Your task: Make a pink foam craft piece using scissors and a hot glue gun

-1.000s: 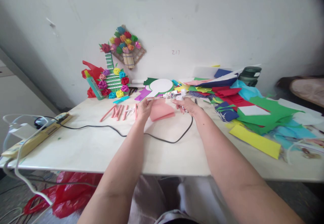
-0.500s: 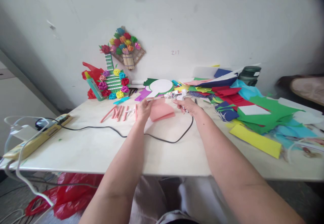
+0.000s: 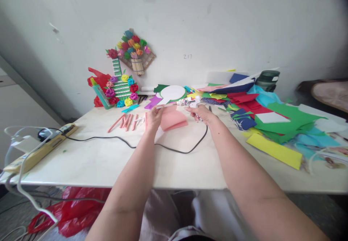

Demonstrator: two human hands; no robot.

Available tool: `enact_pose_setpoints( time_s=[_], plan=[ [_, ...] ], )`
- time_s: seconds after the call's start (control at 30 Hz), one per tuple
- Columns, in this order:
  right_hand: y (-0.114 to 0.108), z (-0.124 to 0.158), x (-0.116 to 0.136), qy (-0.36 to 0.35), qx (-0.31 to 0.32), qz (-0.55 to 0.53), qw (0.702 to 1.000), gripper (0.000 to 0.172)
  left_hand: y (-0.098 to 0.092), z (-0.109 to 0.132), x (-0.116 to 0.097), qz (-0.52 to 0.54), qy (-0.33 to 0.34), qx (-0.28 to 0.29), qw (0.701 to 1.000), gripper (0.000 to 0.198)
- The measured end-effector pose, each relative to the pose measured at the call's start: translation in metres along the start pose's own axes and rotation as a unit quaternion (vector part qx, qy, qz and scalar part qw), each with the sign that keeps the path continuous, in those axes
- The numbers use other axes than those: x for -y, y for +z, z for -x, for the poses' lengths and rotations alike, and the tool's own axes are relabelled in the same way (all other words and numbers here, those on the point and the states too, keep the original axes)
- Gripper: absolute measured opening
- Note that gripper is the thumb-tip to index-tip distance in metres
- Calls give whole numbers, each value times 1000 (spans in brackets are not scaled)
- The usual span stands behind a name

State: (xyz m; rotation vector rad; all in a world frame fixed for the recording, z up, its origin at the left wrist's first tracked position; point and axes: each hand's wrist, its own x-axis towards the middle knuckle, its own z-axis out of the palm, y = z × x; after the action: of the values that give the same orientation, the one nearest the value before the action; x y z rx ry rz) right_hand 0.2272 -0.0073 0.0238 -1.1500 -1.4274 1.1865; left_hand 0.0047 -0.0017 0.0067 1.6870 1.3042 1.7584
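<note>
My right hand [image 3: 201,114] is wrapped round a white glue gun [image 3: 193,103] whose black cord trails down onto the table. Its nozzle points left, towards my left hand [image 3: 155,115]. The fingers of that hand pinch a thin pale stick [image 3: 162,106], close to the nozzle; whether the two touch is too small to tell. Below, between my hands, lies a sheet of salmon-pink paper [image 3: 174,119] with a curled front edge. Several rolled pink paper sticks [image 3: 127,122] lie to the left of my left hand.
Coloured paper and felt sheets [image 3: 285,119] are heaped on the right. A power strip [image 3: 40,148] with cables sits at the left edge. Behind stand a green glue bottle [image 3: 101,94], a flower-trimmed craft piece [image 3: 121,88] and a white round cutout [image 3: 172,94]. The black cord [image 3: 108,137] crosses the table.
Both hands stay almost in place, still holding the glue gun and the pale stick. The view has shifted very slightly.
</note>
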Motion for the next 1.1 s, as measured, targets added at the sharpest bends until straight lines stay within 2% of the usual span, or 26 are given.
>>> enact_pose_setpoints(
  time_s=[0.37, 0.77, 1.1],
  plan=[
    [-3, -5, -6, 2, -35, -14, 999, 37, 1, 1, -5, 23, 8, -12, 1000, 18],
    [-5, -6, -8, 11, -48, -11, 999, 34, 1, 1, -3, 7, 1, -23, 1000, 21],
    [-5, -3, -5, 13, -71, -9, 997, 34, 0, -2, 7, 19, -22, -16, 999, 27]
  ],
)
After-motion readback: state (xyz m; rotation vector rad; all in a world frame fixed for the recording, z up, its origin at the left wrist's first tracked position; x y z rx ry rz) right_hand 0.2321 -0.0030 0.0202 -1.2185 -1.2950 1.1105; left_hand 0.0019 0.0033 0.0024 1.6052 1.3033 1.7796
